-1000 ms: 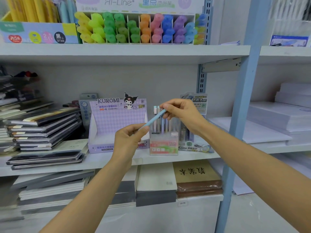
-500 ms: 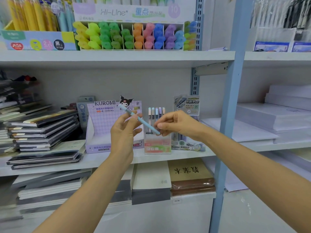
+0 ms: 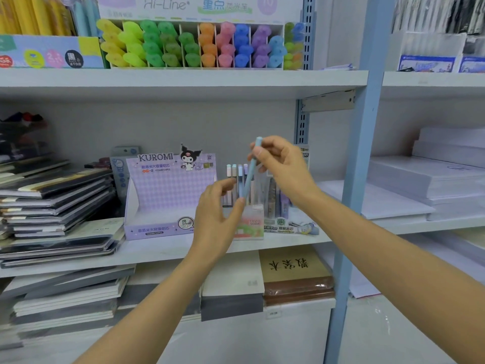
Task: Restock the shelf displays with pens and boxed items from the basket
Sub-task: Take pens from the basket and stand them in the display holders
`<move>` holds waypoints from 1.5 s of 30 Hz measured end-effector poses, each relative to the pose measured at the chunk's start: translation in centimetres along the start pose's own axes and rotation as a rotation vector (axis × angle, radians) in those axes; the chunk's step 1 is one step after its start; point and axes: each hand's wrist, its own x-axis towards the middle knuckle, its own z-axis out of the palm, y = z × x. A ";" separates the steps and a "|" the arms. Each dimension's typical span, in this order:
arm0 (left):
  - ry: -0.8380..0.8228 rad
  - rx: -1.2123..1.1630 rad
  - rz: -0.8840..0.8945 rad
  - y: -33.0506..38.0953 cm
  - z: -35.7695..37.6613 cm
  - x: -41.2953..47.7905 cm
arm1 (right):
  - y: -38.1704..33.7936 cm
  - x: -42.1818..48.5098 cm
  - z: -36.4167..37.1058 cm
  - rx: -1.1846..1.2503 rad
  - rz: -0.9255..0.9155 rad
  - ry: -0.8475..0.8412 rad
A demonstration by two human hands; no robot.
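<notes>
- While I hold the light blue pen (image 3: 249, 172) in front of the middle shelf (image 3: 157, 249), I can read "KUROMI" on the purple display box (image 3: 162, 190). It has a round label (image 3: 185, 223) that says "2B 0.5mm" at its front edge.
- Just right of it, the small pen box (image 3: 252, 225) carries the words "FRUIT SODA". Pastel pens (image 3: 231, 177) stand upright inside.
- On the upper shelf (image 3: 183, 80), a white header (image 3: 168, 5) says "Hi-Line" above rows of coloured highlighters (image 3: 210, 48).
- My right hand (image 3: 282, 166) pinches the pen near its upper end, between thumb and fingertips.
- My left hand (image 3: 217, 219) is lower, with its fingers loosely curled. Its thumb tip meets the pen's lower end, but I cannot tell if it really grips.
- The pen is nearly upright, with its top leaning to the right. It is in the air before the standing pens.
</notes>
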 end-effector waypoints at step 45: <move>0.128 0.365 0.127 -8.8 0.4 -11.7 | 4.7 -13.5 6.0 -0.531 -0.321 -0.368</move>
